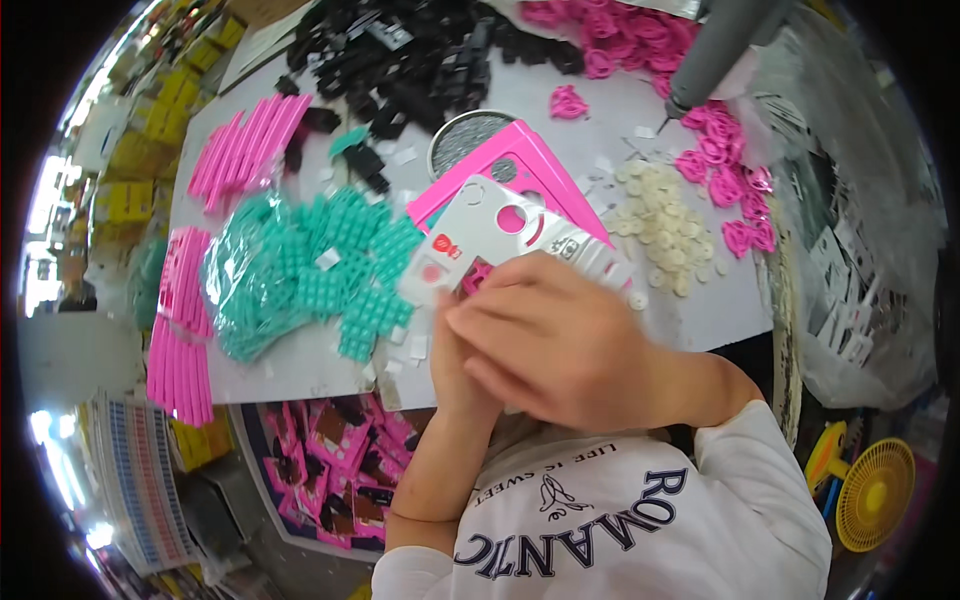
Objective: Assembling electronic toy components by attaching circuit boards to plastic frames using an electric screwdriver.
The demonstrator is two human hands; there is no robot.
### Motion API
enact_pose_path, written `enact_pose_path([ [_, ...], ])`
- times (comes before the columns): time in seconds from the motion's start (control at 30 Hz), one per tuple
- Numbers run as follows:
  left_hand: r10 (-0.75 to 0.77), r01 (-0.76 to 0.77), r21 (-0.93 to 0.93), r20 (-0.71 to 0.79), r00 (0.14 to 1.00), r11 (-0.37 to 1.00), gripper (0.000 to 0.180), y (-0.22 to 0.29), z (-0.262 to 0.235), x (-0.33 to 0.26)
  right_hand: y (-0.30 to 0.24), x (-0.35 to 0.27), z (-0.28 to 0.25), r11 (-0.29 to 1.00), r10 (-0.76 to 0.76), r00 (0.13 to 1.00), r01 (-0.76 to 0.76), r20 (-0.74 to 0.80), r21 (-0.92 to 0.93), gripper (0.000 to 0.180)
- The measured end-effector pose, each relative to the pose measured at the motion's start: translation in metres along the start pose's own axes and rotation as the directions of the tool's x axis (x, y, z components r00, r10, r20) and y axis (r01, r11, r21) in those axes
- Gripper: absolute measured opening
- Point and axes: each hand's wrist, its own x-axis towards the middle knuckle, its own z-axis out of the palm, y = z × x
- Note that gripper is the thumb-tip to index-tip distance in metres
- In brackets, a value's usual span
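Both hands meet at the table's near edge over a white flat plastic panel [497, 232] with round holes and a red sticker. My right hand [560, 335] lies on top, fingers curled over the panel's lower edge. My left hand [455, 365] is mostly hidden beneath it, gripping the panel from below. The panel rests against a pink plastic housing [540, 165]. A pink piece shows through a hole near the fingers.
On the white table [290, 370] lie teal key pads [340, 270], pink strips [245, 150], black parts [420, 60], pink ring pieces [725, 170], cream round buttons [665, 225] and a round metal tin [462, 135]. A grey hanging tool [715, 50] is above right. A yellow fan [875, 495] stands on the floor.
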Motion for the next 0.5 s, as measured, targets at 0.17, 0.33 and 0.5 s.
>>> enact_pose_path([
  [0.17, -0.001, 0.002, 0.084, -0.017, 1.0, 0.996, 0.051, 0.013, -0.002, -0.008, 0.052, -0.02, -0.027, 0.885, 0.457, 0.881, -0.435, -0.127, 0.165, 0.075],
  [0.33, 0.342, -0.262, 0.604, -0.018, 0.94, 0.753, 0.063, 0.009, 0.002, -0.001, 0.06, -0.033, 0.001, 0.36, 0.713, 0.697, -0.453, 0.073, 0.816, 0.073],
  [0.5, 0.596, -0.414, 0.83, 0.126, 0.793, 0.375, 0.092, 0.009, 0.015, -0.012, 0.043, -0.037, 0.008, 0.463, 0.692, 0.722, -0.449, 0.006, 0.764, 0.046],
])
